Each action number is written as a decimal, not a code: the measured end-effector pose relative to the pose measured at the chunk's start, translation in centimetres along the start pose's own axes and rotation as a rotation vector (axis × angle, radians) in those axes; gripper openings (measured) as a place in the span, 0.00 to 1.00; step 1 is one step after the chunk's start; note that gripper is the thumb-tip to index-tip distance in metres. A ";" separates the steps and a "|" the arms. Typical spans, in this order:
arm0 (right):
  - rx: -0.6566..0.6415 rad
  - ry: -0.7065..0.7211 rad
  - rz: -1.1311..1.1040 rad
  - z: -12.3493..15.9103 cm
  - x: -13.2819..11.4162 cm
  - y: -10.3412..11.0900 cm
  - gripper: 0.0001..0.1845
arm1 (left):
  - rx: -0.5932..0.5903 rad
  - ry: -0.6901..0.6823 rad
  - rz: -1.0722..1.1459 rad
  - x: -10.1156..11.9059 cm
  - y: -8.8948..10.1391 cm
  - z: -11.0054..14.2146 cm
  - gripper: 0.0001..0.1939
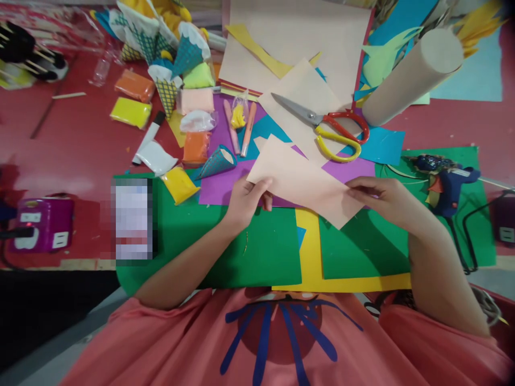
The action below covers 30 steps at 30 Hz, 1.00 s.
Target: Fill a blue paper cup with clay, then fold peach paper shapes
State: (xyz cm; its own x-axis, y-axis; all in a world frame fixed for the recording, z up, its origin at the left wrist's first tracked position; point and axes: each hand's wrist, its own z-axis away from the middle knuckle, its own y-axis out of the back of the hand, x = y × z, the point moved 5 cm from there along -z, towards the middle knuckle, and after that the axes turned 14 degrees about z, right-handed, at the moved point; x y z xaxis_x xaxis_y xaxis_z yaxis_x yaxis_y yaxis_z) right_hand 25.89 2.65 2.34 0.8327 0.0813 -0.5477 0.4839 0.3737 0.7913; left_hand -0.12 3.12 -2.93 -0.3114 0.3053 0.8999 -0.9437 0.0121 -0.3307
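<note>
My left hand pinches the lower left edge of a pale peach sheet of paper, thumb on top. My right hand grips the same sheet at its right corner with fingers closed. The sheet hovers over purple paper and green paper on the red table. Red and yellow handled scissors lie just beyond the sheet on another peach piece.
A blue glue gun rests at the right on green paper. A cardboard tube stands at the back right. Clay packets, paper cones and markers lie at the back left. A purple power strip sits at far left.
</note>
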 end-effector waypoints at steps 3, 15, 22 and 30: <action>0.142 0.038 0.161 0.3 0.4 1.2 0.12 | 0.017 -0.021 -0.105 0.9 0.5 -0.5 0.13; 0.559 0.328 0.458 0.9 -5.0 -1.5 0.10 | -0.116 -0.109 -0.719 1.4 -0.9 0.8 0.22; 0.327 0.519 0.415 -0.3 -7.8 -7.0 0.08 | -0.219 0.152 -0.496 0.3 -1.9 1.5 0.24; 0.319 0.557 0.287 -1.2 -7.5 -7.0 0.09 | -0.308 0.287 -0.294 -0.2 -2.1 1.5 0.25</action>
State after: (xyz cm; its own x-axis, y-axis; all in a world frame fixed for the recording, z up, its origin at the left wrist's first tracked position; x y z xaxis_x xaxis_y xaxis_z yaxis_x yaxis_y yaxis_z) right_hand 15.96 0.57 0.55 0.7190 0.6290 -0.2956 0.3922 -0.0160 0.9197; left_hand 1.74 1.57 -2.01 0.0466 0.4950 0.8677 -0.8965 0.4039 -0.1823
